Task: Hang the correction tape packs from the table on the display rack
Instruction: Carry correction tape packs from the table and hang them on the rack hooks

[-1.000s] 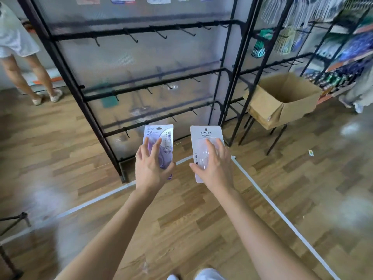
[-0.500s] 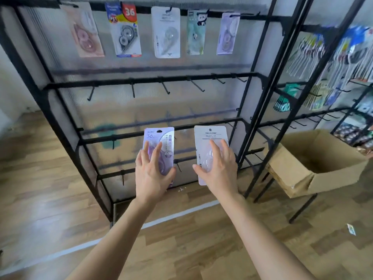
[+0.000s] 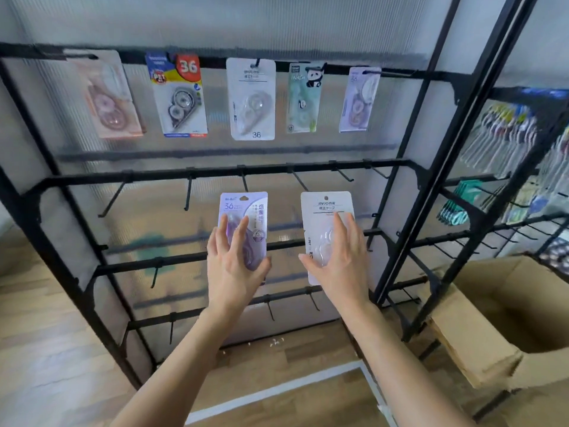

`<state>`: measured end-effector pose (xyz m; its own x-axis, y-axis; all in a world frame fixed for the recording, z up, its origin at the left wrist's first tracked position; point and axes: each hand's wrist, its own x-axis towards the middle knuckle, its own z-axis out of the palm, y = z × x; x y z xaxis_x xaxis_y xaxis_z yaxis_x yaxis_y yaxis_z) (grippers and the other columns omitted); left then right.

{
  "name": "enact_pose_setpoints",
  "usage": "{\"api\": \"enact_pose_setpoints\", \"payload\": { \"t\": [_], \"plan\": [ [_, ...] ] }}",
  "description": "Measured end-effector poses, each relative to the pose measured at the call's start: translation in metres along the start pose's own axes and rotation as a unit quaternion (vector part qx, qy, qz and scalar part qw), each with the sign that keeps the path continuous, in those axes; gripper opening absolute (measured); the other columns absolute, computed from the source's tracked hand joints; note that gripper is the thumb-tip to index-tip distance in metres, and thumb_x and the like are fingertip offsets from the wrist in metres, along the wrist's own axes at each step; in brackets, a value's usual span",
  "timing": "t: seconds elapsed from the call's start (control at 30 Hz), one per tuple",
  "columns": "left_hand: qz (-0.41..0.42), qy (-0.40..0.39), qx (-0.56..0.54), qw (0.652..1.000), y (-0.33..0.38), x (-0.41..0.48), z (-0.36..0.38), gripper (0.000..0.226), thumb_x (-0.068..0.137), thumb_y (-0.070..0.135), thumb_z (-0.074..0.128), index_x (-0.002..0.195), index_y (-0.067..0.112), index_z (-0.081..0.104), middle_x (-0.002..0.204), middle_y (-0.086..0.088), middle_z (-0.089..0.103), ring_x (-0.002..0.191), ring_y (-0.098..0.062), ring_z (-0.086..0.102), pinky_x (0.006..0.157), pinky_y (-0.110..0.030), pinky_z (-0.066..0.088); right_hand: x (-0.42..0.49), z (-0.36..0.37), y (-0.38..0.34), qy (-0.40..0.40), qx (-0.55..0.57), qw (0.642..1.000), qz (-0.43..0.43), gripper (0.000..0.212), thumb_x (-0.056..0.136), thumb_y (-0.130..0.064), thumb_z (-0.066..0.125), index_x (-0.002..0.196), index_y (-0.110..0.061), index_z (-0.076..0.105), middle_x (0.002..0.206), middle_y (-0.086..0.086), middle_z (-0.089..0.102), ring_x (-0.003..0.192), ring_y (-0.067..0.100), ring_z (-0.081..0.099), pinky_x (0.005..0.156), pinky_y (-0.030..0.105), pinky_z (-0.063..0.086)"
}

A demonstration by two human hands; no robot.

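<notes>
Left hand (image 3: 235, 266) clamped on a purple pack (image 3: 244, 224), right hand (image 3: 340, 263) clamped on a white pack (image 3: 326, 211), both held upright side by side before the black display rack (image 3: 215, 172), just under its second bar of bare hooks (image 3: 243, 181). Five packs (image 3: 252, 98) hanging along the top bar. Cardboard box (image 3: 480, 343) at right

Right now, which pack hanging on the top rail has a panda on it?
The green panda pack, fourth from the left on the top rail, between the white pack marked 36 and the lilac pack.
</notes>
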<state>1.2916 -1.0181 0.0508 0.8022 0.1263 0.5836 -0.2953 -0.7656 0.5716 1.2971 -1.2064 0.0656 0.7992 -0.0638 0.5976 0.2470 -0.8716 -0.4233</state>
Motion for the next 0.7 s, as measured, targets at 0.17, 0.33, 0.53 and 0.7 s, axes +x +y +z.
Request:
{"api": "enact_pose_setpoints", "payload": {
  "t": [0.17,0.33,0.53,0.7],
  "plan": [
    [0.012,0.033,0.015,0.999,-0.015,0.055,-0.002,0.076,0.077,0.054,0.052,0.145,0.023,0.036,0.154,-0.015,0.023,0.137,-0.032,0.023,0.107,-0.047,0.030,0.054,0.019,-0.017,0.030,0.019,0.999,-0.015,0.093,0.069,-0.041,0.081,0.141,-0.004,0.037,0.148,0.021,0.033,0.137,0.040,0.032,0.110,0.051,0.031],
    [0.017,0.080,0.029,0.996,-0.027,0.107,-0.014,0.076,0.076,0.048,0.059,0.144,0.022,0.037,0.154,-0.014,0.023,0.136,-0.034,0.024,0.105,-0.049,0.033,0.105,0.036,-0.040,0.074,0.052,0.995,-0.052,0.090,0.070,-0.044,0.079,0.141,-0.004,0.039,0.147,0.021,0.036,0.136,0.039,0.033,0.110,0.051,0.033],
    [0.033,0.118,0.044,0.992,-0.038,0.144,-0.022,0.077,0.075,0.052,0.054,0.143,0.018,0.041,0.152,-0.017,0.026,0.133,-0.037,0.027,0.105,-0.049,0.032,0.163,0.043,-0.068,0.097,0.069,0.987,-0.103,0.085,0.074,-0.059,0.053,0.140,-0.010,0.035,0.147,0.020,0.035,0.136,0.039,0.033,0.108,0.053,0.034],
    [0.023,0.127,0.070,0.989,-0.046,0.164,-0.022,0.077,0.075,0.052,0.055,0.143,0.019,0.040,0.153,-0.016,0.024,0.134,-0.038,0.026,0.105,-0.051,0.032,0.202,0.048,-0.086,0.113,0.067,0.984,-0.123,0.088,0.073,-0.046,0.074,0.143,-0.007,0.037,0.150,0.022,0.030,0.137,0.043,0.030,0.107,0.054,0.030]
  ]
}}
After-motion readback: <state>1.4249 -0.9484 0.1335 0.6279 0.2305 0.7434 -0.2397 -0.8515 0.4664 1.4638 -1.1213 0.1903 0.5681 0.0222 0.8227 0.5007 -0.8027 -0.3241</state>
